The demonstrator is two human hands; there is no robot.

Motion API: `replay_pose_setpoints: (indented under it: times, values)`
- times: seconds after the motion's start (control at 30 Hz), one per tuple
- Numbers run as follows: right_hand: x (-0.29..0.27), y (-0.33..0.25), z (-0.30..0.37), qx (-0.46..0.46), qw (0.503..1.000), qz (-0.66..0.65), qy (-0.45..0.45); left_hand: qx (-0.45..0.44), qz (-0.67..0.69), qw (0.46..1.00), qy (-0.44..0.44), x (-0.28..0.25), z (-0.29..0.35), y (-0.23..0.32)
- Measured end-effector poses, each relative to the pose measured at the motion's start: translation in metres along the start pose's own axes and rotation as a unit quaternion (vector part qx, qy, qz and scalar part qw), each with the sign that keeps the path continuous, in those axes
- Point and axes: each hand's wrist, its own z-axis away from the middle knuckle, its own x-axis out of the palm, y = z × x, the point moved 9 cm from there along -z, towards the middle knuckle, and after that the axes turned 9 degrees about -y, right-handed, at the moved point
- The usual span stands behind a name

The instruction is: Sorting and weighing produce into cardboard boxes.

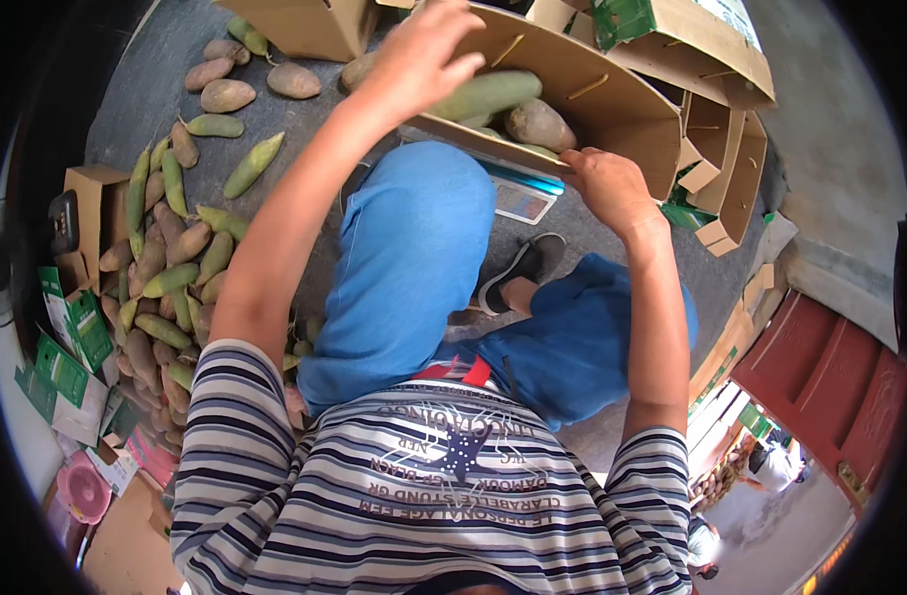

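My left hand [426, 58], fingers spread, is nearer the long green radish [493, 96], lying roughly left-to-right inside the box [640, 127]; my right hand [609, 184] grips the near rim.

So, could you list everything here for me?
open box: one, brown, top centre
boxed vegetables: several, green and brown, inside it
loose vegetables: many, green and brown, left
other cartons: several, brown and green, mostly upper right
small cartons: several, green and white, far left
device: one, black, far left
basin: one, pink, lower left
flat object: one, blue-edged, centre
door: one, red, right
floor: one, grey, throughout
distant people: at least two, whitish clothing, lower right
shirt: one, striped, bottom centre
trousers: one pair, blue, centre
shoe: one, dark, centre
left hand: one, bare, box's left end
right hand: one, bare, box's near edge
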Motion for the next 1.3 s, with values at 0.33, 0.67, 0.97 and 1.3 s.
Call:
replay_pose_setpoints:
  times: [0.33,0.67,0.97,1.3]
  values:
    - [-0.007,-0.003,-0.002,-0.005,0.999,0.033,-0.015,-0.439,-0.024,0.724,-0.531,0.106,0.399,-0.107]
    - [-0.009,-0.006,-0.006,0.027,0.997,0.015,-0.071,-0.425,0.286,0.784,-0.351,0.187,0.433,-0.031]
    - [-0.009,-0.006,-0.007,0.001,0.999,0.021,-0.046,-0.468,0.206,0.708,-0.488,0.256,0.481,-0.043]
    - [-0.010,-0.007,-0.011,-0.009,0.998,0.030,-0.045,-0.402,0.196,0.718,-0.534,0.221,0.516,-0.040]
